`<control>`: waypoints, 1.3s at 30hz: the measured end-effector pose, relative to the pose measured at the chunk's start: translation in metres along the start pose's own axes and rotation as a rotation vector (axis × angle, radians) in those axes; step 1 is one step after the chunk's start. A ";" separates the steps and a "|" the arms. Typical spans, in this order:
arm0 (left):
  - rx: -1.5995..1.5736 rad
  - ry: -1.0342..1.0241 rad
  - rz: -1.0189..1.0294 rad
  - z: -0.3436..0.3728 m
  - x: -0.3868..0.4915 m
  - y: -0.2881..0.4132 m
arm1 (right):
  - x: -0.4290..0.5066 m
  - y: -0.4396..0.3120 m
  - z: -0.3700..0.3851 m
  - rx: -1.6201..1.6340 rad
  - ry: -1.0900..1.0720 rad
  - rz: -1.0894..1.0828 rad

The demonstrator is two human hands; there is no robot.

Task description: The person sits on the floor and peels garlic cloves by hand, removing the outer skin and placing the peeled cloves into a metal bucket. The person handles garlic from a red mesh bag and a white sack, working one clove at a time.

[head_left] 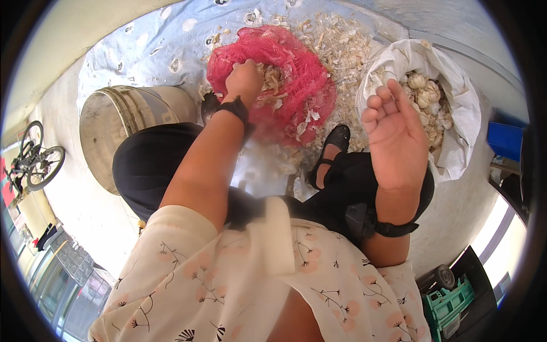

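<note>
My left hand (243,81) is closed at the near-left rim of a red mesh bag (295,55), its fingertips hidden. Loose garlic bulbs and peelings (272,81) show inside the bag's mouth. On the right, my right hand (395,132) is raised with the palm turned up, its fingers slightly curled and nothing in it. Just beyond that hand stands a white woven sack (463,107) with a rolled-down rim. Whole garlic bulbs (425,92) fill it, partly hidden behind my fingers.
A dirty plastic bucket (166,102) lies on its side by my left knee. Dry garlic skins (342,51) cover much of a blue patterned cloth (145,51). A blue bin (504,139) is at far right, a bicycle (36,160) at far left.
</note>
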State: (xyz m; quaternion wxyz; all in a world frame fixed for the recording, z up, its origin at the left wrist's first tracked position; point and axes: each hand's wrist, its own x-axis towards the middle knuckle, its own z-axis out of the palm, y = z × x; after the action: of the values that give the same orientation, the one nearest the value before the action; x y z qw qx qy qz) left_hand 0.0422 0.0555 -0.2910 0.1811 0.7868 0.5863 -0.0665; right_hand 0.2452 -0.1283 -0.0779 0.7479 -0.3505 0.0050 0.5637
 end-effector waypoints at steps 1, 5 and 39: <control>-0.306 -0.108 -0.035 -0.012 -0.001 0.006 | -0.001 0.004 0.001 -0.036 -0.010 -0.004; -1.176 -0.356 -0.114 -0.063 -0.020 0.024 | 0.000 0.026 0.007 -0.256 0.004 -0.059; -2.024 -0.723 0.325 -0.143 -0.177 0.002 | -0.031 0.132 0.034 -0.359 -0.277 -0.124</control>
State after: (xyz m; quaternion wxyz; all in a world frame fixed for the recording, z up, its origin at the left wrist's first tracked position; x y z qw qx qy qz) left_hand -0.0253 -0.0524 -0.1022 0.9141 0.2749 0.1703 0.2444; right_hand 0.1093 -0.1206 -0.1082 0.7002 -0.3970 -0.2196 0.5513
